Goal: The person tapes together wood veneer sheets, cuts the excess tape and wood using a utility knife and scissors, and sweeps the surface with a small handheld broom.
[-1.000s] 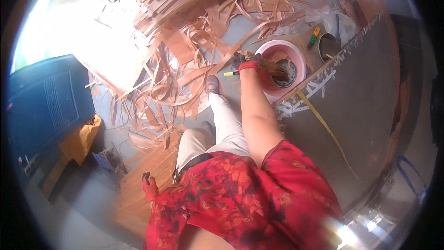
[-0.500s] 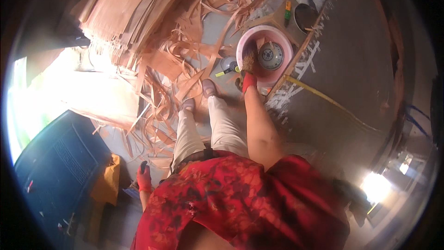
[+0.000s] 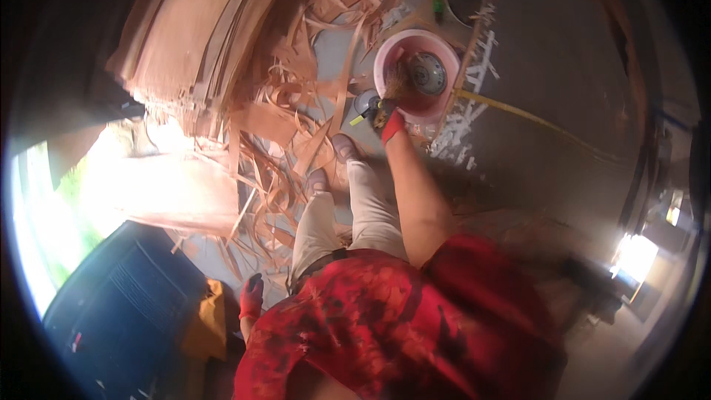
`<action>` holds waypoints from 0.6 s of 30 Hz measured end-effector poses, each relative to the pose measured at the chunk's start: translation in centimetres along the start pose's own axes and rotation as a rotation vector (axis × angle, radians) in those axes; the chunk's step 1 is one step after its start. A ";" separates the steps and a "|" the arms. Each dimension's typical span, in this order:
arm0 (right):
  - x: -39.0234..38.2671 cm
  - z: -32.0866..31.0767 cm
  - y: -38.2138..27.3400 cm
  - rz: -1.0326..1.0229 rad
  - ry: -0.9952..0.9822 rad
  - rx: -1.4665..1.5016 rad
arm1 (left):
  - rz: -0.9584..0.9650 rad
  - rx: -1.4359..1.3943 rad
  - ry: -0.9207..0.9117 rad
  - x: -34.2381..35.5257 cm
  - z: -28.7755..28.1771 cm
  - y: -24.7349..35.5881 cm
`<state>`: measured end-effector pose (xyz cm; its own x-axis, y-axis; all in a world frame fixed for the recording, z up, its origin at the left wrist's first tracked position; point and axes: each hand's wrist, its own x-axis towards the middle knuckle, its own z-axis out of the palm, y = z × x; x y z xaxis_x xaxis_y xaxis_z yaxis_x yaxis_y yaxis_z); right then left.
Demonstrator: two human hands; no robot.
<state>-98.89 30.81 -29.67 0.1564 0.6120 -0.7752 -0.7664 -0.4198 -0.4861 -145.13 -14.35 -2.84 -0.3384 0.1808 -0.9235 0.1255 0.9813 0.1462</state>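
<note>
My right hand, in a red glove with a dark palm, reaches to the near left rim of a pink tub. It is closed around a brush whose straw-coloured bristles point into the tub; the glove hides its handle. Beside the bristles, a round patterned bowl sits inside the tub. My left hand, gloved in red with dark fingertips, hangs low by my left side. Its fingers look loosely stretched out, and nothing shows in them.
Thin wood strips litter the floor around my feet. Stacked veneer sheets stand at the far left, a blue bin at the near left. A grey board with a yellow strap across it lies right of the tub.
My right hand has drawn slightly back and left, with the brush tilting deeper into the tub. The head view has shifted. My left hand stays hanging by my side.
</note>
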 end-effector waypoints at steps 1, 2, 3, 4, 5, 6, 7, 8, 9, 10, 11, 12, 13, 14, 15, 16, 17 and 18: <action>-3.7 0.4 2.0 0.075 -0.036 0.138 | 0.069 0.020 0.020 0.7 -0.6 1.2; -7.4 0.4 3.1 0.147 0.005 0.094 | 0.147 0.025 0.029 1.4 -0.9 2.5; -11.1 0.3 4.2 0.171 0.016 0.216 | 0.211 0.003 0.026 2.2 -1.0 3.8; -14.4 -0.7 4.3 0.100 -0.175 0.025 | 0.440 0.094 0.046 3.1 -1.4 5.1; -17.5 -1.8 4.9 0.039 -0.124 0.033 | 0.451 0.061 0.012 3.8 -1.7 6.0; -19.9 -3.4 4.4 0.015 -0.202 -0.059 | 0.504 0.099 0.019 4.6 -2.0 6.9; -21.6 -5.1 3.9 -0.062 -0.151 -0.295 | 0.528 0.108 0.011 5.6 -2.0 7.8; -22.9 -6.6 3.7 -0.116 -0.031 -0.489 | 0.642 0.181 -0.001 6.0 -2.3 8.1; -25.0 -9.4 2.9 -0.110 -0.117 -0.501 | 0.639 0.294 0.027 6.9 -2.1 9.0; -26.4 -11.8 2.4 -0.205 -0.099 -0.619 | 0.709 0.336 -0.018 7.3 -1.7 9.3; -27.7 -14.0 2.0 -0.300 -0.084 -0.728 | 0.737 0.493 -0.047 7.8 -1.3 10.0; -29.2 -16.4 1.3 -0.336 -0.051 -0.834 | 0.731 0.470 -0.056 8.0 0.2 10.6; -30.4 -18.8 0.3 -0.299 0.017 -0.973 | 0.727 0.511 -0.085 8.1 1.5 11.4; -32.2 -21.5 -0.9 -0.187 0.050 -1.034 | 0.712 0.580 -0.109 8.2 3.4 12.5; -34.0 -24.1 -2.1 -0.171 0.056 -1.002 | 0.697 0.644 -0.132 8.0 5.8 13.6; -35.9 -27.2 -3.9 -0.108 0.024 -0.966 | 0.703 0.709 -0.158 7.4 8.6 15.1; -37.9 -30.4 -5.4 -0.025 -0.006 -0.932 | 0.708 0.766 -0.180 6.8 11.2 16.7; -39.5 -33.6 -6.9 0.005 0.047 -0.977 | 0.719 0.825 -0.205 5.9 14.6 18.0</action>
<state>-78.85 -12.93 -9.23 0.1953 0.5904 -0.7831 0.0832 -0.8056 -0.5866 -131.24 3.37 -10.81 0.2131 0.6003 -0.7709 0.8377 0.2938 0.4604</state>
